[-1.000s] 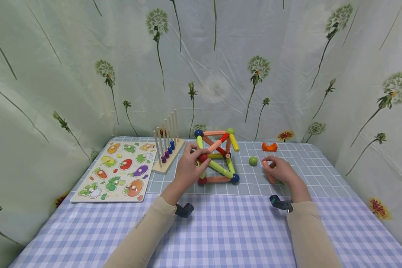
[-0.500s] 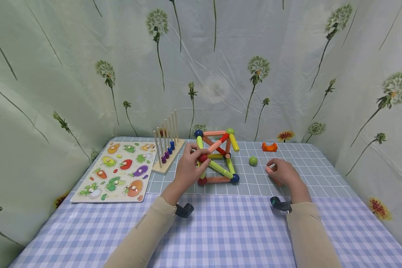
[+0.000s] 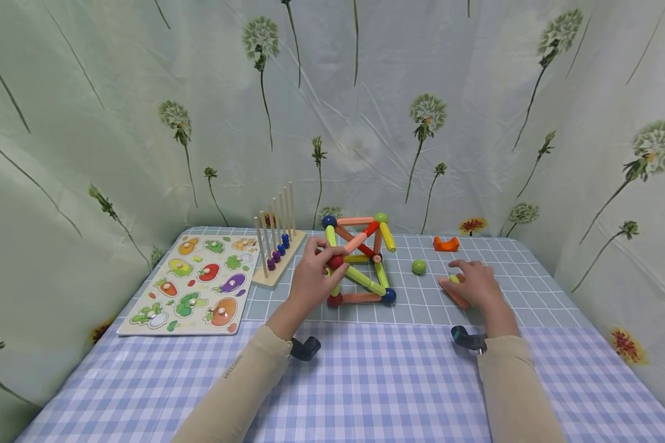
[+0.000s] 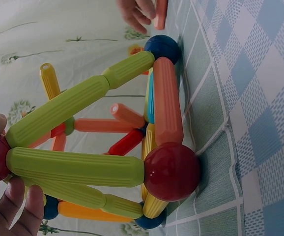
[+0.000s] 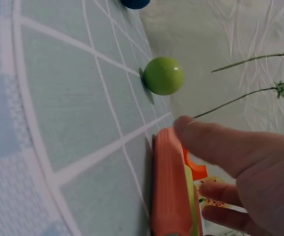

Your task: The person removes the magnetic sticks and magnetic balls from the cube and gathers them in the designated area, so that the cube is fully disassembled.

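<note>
In the head view my left hand (image 3: 310, 274) pinches the red ball (image 3: 336, 261) at the upper front corner of a frame of magnetic rods and balls (image 3: 366, 281). The left wrist view has lime rods (image 4: 75, 167) running from that ball to a lower red ball (image 4: 172, 171) and to a blue ball. To the right, my right hand (image 3: 476, 286) hovers with spread fingers over a coral rod (image 3: 455, 295) lying on the table. In the right wrist view its thumb overlaps the end of the coral rod (image 5: 171, 182), with a lime-yellow piece (image 5: 189, 184) behind.
A green ball (image 3: 419, 266) lies between the frame and my right hand. Farther back is an orange curved piece (image 3: 446, 245). On the left are a vegetable puzzle board (image 3: 194, 329) and a wooden peg stand (image 3: 263, 280) with beads. A yellow rod (image 3: 387, 237) sticks out from the frame.
My right hand has let go of the coral rod, its fingers have spread, and it has shifted slightly right. The rod now lies on the table. My left hand keeps its hold.
</note>
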Demonstrator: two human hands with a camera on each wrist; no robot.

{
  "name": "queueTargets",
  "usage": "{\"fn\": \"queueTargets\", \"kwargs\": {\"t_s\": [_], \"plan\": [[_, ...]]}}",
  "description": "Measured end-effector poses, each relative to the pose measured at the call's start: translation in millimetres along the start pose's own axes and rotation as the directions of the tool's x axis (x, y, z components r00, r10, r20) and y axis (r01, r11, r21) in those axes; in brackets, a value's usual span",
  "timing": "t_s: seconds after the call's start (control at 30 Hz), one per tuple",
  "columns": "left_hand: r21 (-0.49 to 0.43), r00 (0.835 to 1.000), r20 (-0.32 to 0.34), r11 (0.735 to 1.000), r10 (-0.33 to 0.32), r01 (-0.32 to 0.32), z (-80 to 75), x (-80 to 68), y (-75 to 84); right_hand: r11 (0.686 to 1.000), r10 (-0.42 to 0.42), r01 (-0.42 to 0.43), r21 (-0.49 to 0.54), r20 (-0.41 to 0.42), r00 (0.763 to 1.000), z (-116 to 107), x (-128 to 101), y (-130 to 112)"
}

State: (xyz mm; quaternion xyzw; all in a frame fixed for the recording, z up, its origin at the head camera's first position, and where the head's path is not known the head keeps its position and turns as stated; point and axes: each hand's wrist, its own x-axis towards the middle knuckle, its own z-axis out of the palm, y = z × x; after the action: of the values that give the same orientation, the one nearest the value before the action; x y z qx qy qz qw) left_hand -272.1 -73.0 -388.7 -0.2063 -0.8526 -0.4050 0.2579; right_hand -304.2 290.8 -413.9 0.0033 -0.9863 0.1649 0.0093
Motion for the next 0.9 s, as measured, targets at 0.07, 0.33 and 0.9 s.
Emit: {"fn": "queueTargets", "kwargs": {"t_s": [0.07, 0.33, 0.9], "plan": [[-0.003, 1.000, -0.001, 1.000, 0.001, -0.001, 0.3, 0.0, -0.2, 1.000, -0.015, 0.015, 0.005, 0.011, 1.000, 1.4, 0.5, 0.5], [0.001, 1.000, -0.003, 1.000, 0.002, -0.002, -0.2, -0.3, 1.2, 1.000, 0.009, -0.009, 0.014, 0.012, 1.000, 3.2, 1.2, 6.6], [-0.013, 1.000, 0.002, 1.000, -0.008, 0.008, -0.7, -0.5, 2.5, 0.979, 0.005, 0.012, 0.201, -0.085, 0.996, -12.9, -2.0, -25.3]]}}
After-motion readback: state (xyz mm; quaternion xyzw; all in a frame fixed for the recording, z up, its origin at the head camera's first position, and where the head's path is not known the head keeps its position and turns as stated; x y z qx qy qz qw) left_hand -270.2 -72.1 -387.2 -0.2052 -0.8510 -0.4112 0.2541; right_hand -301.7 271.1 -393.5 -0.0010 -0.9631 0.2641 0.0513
